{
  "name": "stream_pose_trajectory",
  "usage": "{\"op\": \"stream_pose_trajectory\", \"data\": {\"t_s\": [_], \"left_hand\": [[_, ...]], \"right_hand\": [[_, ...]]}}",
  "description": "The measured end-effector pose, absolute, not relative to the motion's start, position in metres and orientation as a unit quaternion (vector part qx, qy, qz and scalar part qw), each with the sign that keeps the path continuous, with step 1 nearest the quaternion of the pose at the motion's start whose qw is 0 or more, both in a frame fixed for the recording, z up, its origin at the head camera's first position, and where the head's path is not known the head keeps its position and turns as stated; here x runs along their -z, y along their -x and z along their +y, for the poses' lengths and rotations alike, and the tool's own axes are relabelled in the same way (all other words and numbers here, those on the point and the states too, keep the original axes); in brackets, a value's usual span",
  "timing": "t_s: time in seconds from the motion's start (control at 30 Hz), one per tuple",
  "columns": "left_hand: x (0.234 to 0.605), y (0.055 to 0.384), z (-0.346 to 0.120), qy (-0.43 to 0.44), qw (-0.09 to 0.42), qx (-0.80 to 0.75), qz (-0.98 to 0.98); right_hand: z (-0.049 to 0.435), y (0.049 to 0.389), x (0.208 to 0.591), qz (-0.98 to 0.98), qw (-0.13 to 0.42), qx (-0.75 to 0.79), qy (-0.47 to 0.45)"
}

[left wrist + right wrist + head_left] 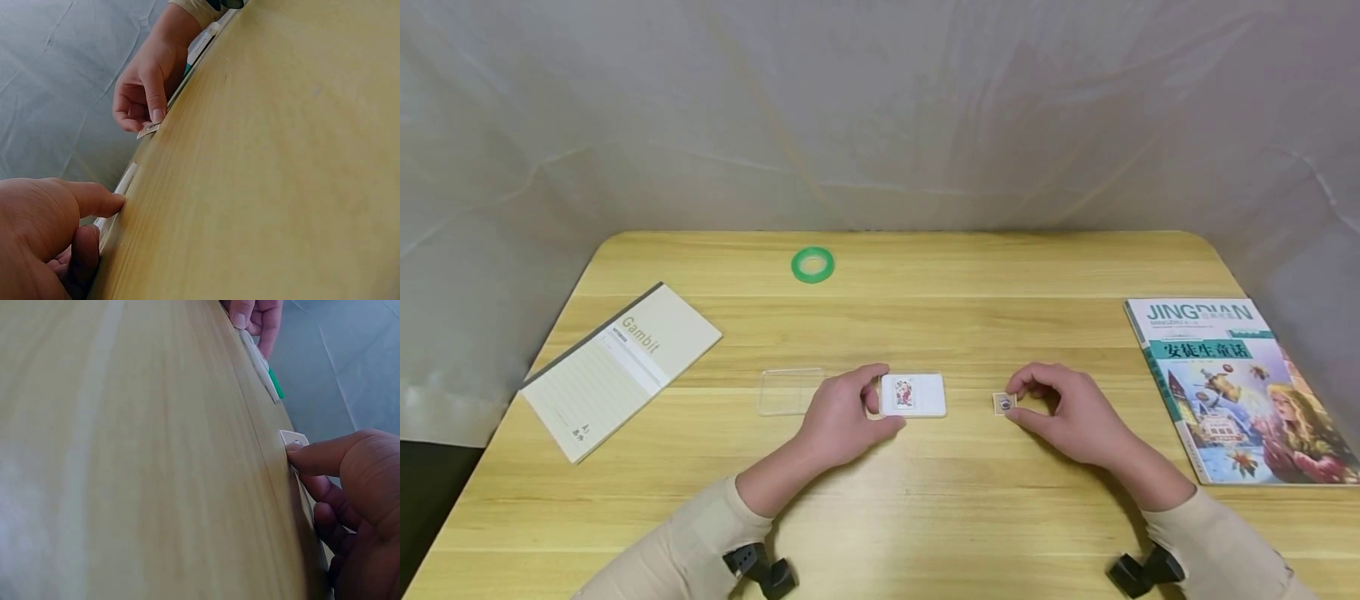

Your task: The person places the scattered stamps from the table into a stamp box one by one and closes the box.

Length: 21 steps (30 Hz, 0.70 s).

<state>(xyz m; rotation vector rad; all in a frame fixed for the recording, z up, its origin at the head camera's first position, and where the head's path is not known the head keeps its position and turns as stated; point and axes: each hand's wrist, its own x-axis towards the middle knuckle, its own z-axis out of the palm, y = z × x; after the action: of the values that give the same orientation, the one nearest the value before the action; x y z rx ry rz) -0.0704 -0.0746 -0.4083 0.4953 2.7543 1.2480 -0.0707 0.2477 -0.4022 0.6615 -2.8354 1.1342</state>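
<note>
My left hand (pixel 846 417) grips the left end of a flat white case (pixel 931 396), thumb at its near edge and fingers at the far one. A small picture piece (pixel 904 392) with a red figure lies on the case's left half. To the right, my right hand (pixel 1078 417) pinches a small square picture piece (pixel 1000 404) between thumb and fingers, close over the table. In the right wrist view this piece (pixel 292 435) shows its pale edge beyond the thumb. A clear plastic lid (pixel 782 392) lies left of my left hand, partly hidden by it.
On the wooden table (pixel 910 517), a notebook (pixel 625 367) lies at the left and a picture-covered book (pixel 1240 392) at the right. A green tape roll (pixel 812 265) sits toward the back. Grey cloth (pixel 880 117) hangs behind the table.
</note>
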Motion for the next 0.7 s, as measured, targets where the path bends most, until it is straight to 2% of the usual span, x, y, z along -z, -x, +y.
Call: {"op": "stream_pose_trajectory", "data": {"t_s": [0.7], "left_hand": [[0.4074, 0.0706, -0.0741, -0.155, 0.047, -0.411, 0.897]], "right_hand": [[0.2461, 0.0741, 0.4079, -0.885, -0.008, -0.411, -0.219]]}}
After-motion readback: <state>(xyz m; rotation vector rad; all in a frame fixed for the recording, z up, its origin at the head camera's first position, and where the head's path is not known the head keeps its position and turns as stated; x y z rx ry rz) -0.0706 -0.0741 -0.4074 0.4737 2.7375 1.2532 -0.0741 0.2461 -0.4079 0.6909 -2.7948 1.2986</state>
